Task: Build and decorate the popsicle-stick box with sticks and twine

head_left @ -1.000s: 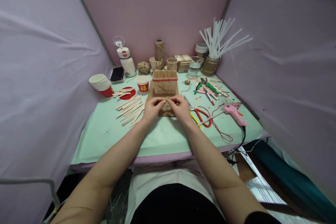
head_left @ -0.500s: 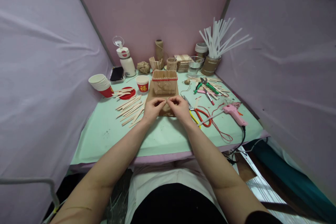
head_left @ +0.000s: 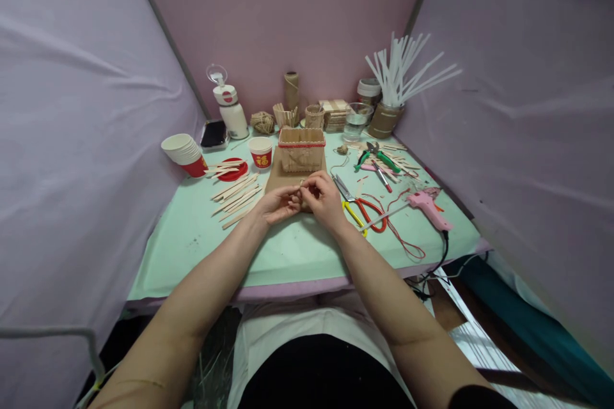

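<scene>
Over a brown board [head_left: 277, 177], my left hand [head_left: 279, 206] is turned partly palm up with its fingers curled in. Its fingertips meet those of my right hand [head_left: 323, 201], which is closed in a pinch. Whatever small thing lies between the fingertips is too small to make out. Just beyond my hands stands a small box of wooden sticks [head_left: 301, 156] with a red cord around its top edge. Scissors [head_left: 357, 197] with red handles lie right of my right hand, partly over a yellow-handled tool [head_left: 354, 214].
Loose wooden sticks [head_left: 240, 195], stacked paper cups [head_left: 185, 154] and another paper cup [head_left: 261, 152] are on the left. A pink glue gun [head_left: 429, 209], green-handled pliers [head_left: 377, 156] and red cord [head_left: 400, 243] lie right. A water bowl [head_left: 355, 123] and a jar of glue sticks [head_left: 386, 118] stand behind.
My left hand has rolled palm up and its fingers now curl under the right fingertips. My right hand has shifted slightly left and stays pinched. The things on the table keep their places.
</scene>
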The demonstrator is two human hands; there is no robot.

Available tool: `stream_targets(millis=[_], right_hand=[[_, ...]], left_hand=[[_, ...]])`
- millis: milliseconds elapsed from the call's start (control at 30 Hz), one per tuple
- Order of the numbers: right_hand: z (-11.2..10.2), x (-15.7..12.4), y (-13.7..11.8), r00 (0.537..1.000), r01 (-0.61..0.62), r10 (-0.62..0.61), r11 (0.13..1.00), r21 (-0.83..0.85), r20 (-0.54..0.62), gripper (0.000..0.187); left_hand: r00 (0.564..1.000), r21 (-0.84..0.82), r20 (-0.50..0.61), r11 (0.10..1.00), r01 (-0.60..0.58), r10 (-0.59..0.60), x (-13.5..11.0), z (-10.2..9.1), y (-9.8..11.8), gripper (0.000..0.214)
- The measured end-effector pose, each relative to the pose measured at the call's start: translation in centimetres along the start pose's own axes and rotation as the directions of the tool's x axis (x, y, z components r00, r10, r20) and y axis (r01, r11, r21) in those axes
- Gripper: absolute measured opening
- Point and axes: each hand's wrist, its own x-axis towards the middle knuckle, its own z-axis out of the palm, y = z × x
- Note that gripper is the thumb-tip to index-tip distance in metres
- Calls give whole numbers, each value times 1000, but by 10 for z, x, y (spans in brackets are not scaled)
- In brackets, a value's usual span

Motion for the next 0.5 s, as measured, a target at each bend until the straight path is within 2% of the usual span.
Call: stream_targets(millis=[67,100,200,267,367,433,500], right_hand=[[0,1,0,999,-40,41,999,25,-29,11],[0,2,1,996,-70,72,996,48,-43,12],[-1,4,3,987,-149,153,983,106,-39,16],[-2,5,4,986,-157,162,981,111,-46,18],[-1,5,9,982,-157,167,981,113,-85,18],[0,5,12,968,-230,245,954,191,-59,21],[1,6,15,930,-351,367,874,337,17,25]], left_hand=[[989,91,-6,985,-145,146,0,2,-3,11],[969,150,-20,959,-239,244,1,3,-5,14],[870,363,-69,824,-435,489,6,3,-12,23],[815,485,-76,736,-473,574,8,2,-14,25],[782,606,-49,641,-472,622,7,1,-14,23],[772,666,-20,585,-463,635,6,1,-14,20],[763,721,3,528,-450,646,5,0,-13,17]])
